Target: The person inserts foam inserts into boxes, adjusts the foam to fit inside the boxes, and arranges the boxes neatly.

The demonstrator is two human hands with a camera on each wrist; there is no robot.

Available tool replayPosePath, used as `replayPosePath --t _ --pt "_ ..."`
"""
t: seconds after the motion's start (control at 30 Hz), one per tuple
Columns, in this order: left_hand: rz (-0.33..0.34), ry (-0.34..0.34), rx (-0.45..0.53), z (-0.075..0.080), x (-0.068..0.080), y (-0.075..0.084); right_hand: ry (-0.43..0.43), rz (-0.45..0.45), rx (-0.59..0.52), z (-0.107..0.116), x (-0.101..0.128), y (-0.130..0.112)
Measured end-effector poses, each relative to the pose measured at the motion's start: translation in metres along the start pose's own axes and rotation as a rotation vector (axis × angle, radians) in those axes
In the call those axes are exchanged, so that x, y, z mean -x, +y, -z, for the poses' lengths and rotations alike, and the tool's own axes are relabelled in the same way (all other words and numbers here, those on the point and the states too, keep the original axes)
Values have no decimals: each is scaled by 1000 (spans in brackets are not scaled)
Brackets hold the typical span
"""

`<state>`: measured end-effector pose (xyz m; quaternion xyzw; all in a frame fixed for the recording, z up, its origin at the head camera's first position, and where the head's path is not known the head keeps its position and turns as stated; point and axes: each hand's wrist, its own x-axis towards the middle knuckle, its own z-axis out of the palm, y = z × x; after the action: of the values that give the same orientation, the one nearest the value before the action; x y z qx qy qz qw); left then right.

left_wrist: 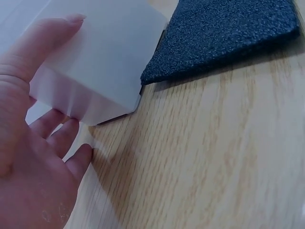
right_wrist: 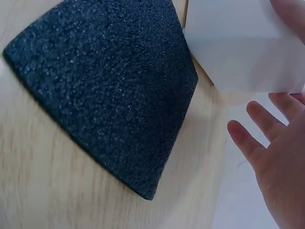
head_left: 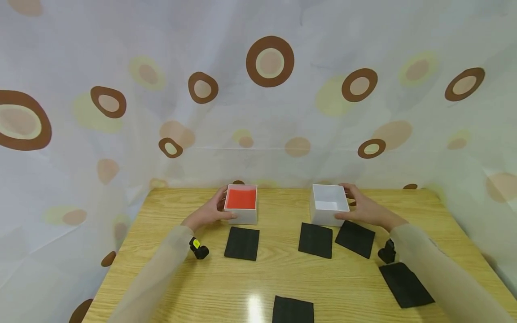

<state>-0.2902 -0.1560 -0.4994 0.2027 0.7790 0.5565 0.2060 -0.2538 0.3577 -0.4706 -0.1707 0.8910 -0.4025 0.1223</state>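
Observation:
At the back left of the table, my left hand [head_left: 210, 211] grips a white open-topped box [head_left: 246, 218]. Its thumb lies on the front face and its fingers are along the left side. A red sheet [head_left: 241, 199] lies inside that box. Farther right, a second white box [head_left: 321, 217] shows a bare white inside. My right hand [head_left: 365, 211] holds this one at its right side, thumb at the front corner. In the right wrist view some fingertips [right_wrist: 238, 131] stand off the box wall. Both boxes rest on the table.
Black foam squares lie about the wooden table [head_left: 210, 287]: one [head_left: 242, 243] before the left box, two [head_left: 316, 240] before the right box, one [head_left: 405, 285] by the right forearm, one [head_left: 293, 310] at the near edge. A patterned curtain [head_left: 258, 112] hangs behind.

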Motion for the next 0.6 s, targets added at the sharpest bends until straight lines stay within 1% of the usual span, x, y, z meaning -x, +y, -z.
replayPosePath --t 0.2,0.3,0.37,0.43,0.53,0.6 --pt "2 3 10 1 10 -3 -10 -9 11 -5 -4 3" --pt "14 25 12 1 16 -5 -17 -16 20 -4 -4 3" --pt "15 54 19 0 20 -5 -23 -25 25 -2 -2 1" --pt "3 105 28 -1 27 -5 -28 -40 30 0 -1 -1" --pt "-44 176 26 -6 41 -3 -37 -49 43 3 0 -3" --pt "-78 193 4 -11 51 0 -38 -49 54 4 0 -4"
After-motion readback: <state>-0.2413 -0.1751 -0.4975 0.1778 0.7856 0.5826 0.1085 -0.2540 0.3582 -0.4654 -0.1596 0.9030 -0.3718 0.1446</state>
